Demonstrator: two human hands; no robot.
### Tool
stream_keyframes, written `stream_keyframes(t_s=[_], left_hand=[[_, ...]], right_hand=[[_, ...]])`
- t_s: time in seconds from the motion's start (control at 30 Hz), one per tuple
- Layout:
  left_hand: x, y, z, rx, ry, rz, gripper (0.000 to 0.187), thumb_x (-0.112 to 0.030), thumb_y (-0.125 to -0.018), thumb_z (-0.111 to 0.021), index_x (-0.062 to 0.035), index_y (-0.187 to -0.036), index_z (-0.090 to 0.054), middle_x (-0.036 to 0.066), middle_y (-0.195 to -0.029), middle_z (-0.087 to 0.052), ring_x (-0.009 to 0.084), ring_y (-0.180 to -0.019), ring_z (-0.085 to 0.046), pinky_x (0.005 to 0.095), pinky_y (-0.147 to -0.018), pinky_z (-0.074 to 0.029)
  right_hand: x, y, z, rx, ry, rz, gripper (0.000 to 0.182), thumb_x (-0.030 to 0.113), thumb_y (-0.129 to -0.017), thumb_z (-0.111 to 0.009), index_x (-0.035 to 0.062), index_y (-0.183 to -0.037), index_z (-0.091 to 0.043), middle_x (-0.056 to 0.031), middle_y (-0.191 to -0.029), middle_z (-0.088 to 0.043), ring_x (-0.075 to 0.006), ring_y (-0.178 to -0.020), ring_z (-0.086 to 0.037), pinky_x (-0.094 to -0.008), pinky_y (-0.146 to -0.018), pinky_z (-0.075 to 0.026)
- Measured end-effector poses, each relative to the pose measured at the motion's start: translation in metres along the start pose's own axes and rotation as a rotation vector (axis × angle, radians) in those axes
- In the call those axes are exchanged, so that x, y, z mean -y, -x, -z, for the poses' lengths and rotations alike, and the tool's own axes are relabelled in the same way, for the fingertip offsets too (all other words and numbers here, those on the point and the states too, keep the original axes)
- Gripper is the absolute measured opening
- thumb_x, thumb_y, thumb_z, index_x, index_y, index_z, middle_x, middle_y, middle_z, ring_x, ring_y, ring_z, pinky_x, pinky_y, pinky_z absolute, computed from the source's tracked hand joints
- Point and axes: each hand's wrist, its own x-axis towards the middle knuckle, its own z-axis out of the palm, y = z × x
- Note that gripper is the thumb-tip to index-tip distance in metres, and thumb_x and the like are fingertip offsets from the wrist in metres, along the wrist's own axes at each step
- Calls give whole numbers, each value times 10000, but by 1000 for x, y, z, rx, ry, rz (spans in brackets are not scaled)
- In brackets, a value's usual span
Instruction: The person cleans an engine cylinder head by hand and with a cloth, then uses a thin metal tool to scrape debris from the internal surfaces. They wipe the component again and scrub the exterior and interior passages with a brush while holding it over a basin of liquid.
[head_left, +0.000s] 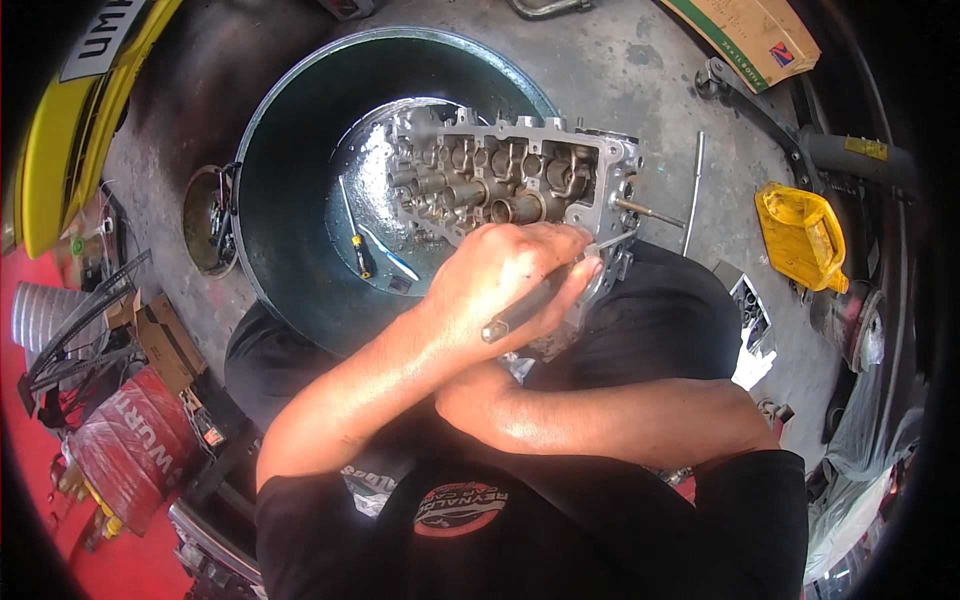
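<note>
A metal engine cylinder head (520, 170) rests tilted over my lap and the rim of a large dark green tub (285, 110). My left hand (520, 270) is closed around a screwdriver (520, 308) with a dark handle and metal end cap; its shaft points at the end of the cylinder head. My right forearm (600, 420) crosses beneath my left wrist, and the right hand is hidden there. A metal rod (650, 211) sticks out from the head's end and meets a long bar (695, 190). Inside the tub lie a yellow-and-black-handled screwdriver (361, 256) and a blue-and-white brush-like tool (390, 255).
On the right floor are a yellow plastic jug (800, 235) and a small box of metal parts (747, 305). A cardboard box (750, 40) and a jack-like metal arm (760, 120) lie beyond. Left of the tub stands a round container (208, 220); a red bag (135, 445) sits lower left.
</note>
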Motion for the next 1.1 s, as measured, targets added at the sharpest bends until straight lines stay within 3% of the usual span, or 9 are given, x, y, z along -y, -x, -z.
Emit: stream_keyframes(t_s=[0.1, 0.17, 0.3, 0.4, 0.5, 0.73, 0.83, 1.03, 1.1], left_hand=[[1, -8, 11, 108, -57, -71, 192, -190, -929, -656, -3, -949, -694, 191, -840, -699, 391, -784, -689, 451, -682, -564], [-1, -19, 24, 239, 23, 86, 200, -195, -930, -661, -2, -956, -705, 189, -824, -704, 388, -781, -694, 435, -687, -558], [9, -9, 22, 163, 169, 148, 213, -189, -931, -679, -11, -1036, -728, 199, -857, -723, 350, -788, -727, 397, -689, -572], [20, 10, 4, 1, 145, -12, 237, -99, -868, -748, 8, -1077, -718, 178, -907, -738, 323, -763, -736, 372, -680, -586], [25, 12, 0, 8, 63, -97, 231, -77, -876, -747, -8, -1096, -730, 133, -962, -758, 255, -814, -749, 340, -735, -592], [16, -11, 12, 182, -55, -234, 242, -42, -852, -747, 38, -1075, -698, 169, -825, -701, 314, -687, -697, 386, -617, -554], [4, -19, 18, 258, -193, -229, 169, -120, -883, -703, -4, -1002, -674, 139, -741, -665, 323, -695, -685, 422, -599, -548], [-9, -34, 29, 406, -213, -109, 229, -121, -899, -707, -4, -1096, -706, 179, -833, -704, 360, -760, -704, 397, -632, -547], [-13, -34, 30, 411, -166, 8, 239, -135, -909, -709, 3, -1104, -711, 176, -863, -721, 328, -775, -720, 378, -660, -555]], right_hand=[[-9, -1, 12, 109, -151, 38, 306, 172, -896, -609, 80, -1162, -728, -94, -1267, -662, -276, -1177, -614, -493, -954, -484], [-14, 9, 27, 96, -159, -5, 278, 163, -874, -626, 69, -1110, -737, -104, -1167, -687, -260, -1059, -655, -455, -829, -518], [-14, 16, 29, -15, -158, -7, 233, 138, -844, -645, 51, -1036, -745, -114, -1010, -703, -239, -892, -689, -391, -664, -522], [-14, 19, 34, -15, -140, -2, 220, 133, -846, -644, 64, -1025, -752, -103, -1026, -712, -245, -934, -683, -390, -689, -524], [-18, 22, 39, 33, -100, 55, 211, 131, -849, -642, 77, -1016, -758, -91, -1033, -721, -241, -954, -677, -398, -692, -527], [-12, 14, 25, -5, -165, 1, 201, 144, -860, -640, 101, -1005, -772, -55, -1021, -736, -224, -969, -679, -412, -675, -523], [-17, 17, 35, 17, -183, -16, 207, 146, -863, -639, 116, -1017, -775, -32, -1027, -739, -224, -959, -685, -412, -675, -521], [-19, 15, 39, 23, -157, -31, 199, 162, -864, -654, 144, -1019, -778, -15, -1029, -742, -221, -981, -684, -412, -705, -518], [-17, 13, 39, 11, -143, -40, 197, 172, -863, -662, 149, -1022, -777, -15, -1030, -742, -216, -998, -681, -415, -722, -518]])
